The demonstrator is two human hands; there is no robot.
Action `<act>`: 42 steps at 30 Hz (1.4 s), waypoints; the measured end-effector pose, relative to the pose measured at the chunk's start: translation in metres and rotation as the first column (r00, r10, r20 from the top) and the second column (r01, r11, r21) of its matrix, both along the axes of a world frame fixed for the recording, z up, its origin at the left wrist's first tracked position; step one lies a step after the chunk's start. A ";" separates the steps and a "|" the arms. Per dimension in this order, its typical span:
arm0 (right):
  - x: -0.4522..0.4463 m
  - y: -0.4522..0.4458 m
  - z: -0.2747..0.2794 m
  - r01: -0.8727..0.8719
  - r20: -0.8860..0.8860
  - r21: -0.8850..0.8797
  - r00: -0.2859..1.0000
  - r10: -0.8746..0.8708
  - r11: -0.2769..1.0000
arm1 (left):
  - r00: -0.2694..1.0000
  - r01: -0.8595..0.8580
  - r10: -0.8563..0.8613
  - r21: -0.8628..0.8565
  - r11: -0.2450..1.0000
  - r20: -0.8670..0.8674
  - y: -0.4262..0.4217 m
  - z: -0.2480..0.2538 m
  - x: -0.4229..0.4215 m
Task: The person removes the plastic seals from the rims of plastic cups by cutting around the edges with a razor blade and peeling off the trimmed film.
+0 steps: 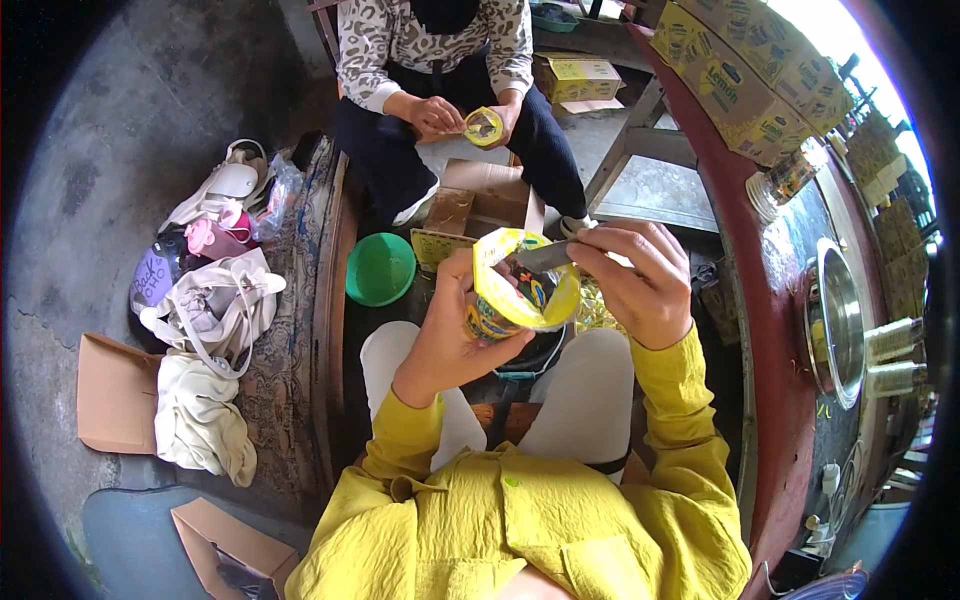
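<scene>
My left hand (452,325) is wrapped round a printed plastic cup (490,318) with a wide yellow rim, tilted so that its mouth faces up towards me. Between the thumb and fingers of my right hand (640,280) is a grey metal blade (543,257), which looks like a knife. It lies across the cup's far rim; whether it touches the rim I cannot tell. My right fingers are close to the right side of the rim. Below my hands, a dark bucket (530,360) between my knees is partly hidden.
Opposite me, a person (435,60) holds a similar yellow-rimmed cup (483,127). An open cardboard box (485,180) and a green basin (380,269) lie between us. Bags (215,300) are on the left. On the right, a red-edged counter (745,300) bears cartons (735,90) and a steel bowl (835,320).
</scene>
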State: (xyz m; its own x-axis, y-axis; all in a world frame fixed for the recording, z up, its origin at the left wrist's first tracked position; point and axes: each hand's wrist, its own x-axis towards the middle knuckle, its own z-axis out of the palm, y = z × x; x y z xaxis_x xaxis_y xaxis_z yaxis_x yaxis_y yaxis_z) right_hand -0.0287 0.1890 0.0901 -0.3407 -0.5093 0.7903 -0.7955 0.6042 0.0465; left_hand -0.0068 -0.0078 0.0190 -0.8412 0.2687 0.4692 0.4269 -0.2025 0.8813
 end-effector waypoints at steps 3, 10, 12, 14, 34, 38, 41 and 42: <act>-0.001 0.000 0.005 -0.024 -0.078 0.059 0.997 0.029 0.998 | 0.990 -0.055 0.036 -0.134 0.989 -0.136 -0.010 0.008 0.001; 0.003 -0.004 0.019 -0.032 -0.142 0.161 0.988 0.056 0.986 | 0.998 -0.062 0.063 -0.077 0.995 0.014 -0.015 0.011 0.013; 0.003 -0.004 0.019 -0.053 -0.159 0.153 0.984 0.077 0.987 | 0.996 -0.090 0.089 -0.084 0.992 -0.015 -0.013 0.012 0.013; 0.001 -0.005 0.015 -0.093 -0.161 0.092 0.981 0.107 0.991 | 0.988 -0.145 0.134 -0.177 0.973 -0.074 -0.011 0.015 0.014; -0.007 0.003 -0.015 -0.195 -0.181 0.001 0.965 0.192 0.981 | 0.984 -0.173 0.153 -0.275 0.946 -0.093 -0.004 0.018 0.014; -0.008 0.004 -0.018 -0.185 -0.163 -0.011 0.970 0.180 0.983 | 0.983 -0.172 0.145 -0.290 0.941 -0.111 -0.002 0.020 0.013; -0.009 0.005 -0.024 -0.183 -0.169 -0.036 0.970 0.174 0.983 | 0.990 -0.137 0.120 -0.273 0.952 -0.078 -0.001 0.019 0.012; -0.010 0.006 -0.026 -0.180 -0.171 -0.045 0.970 0.170 0.983 | 0.992 -0.124 0.110 -0.261 0.957 -0.065 -0.001 0.019 0.012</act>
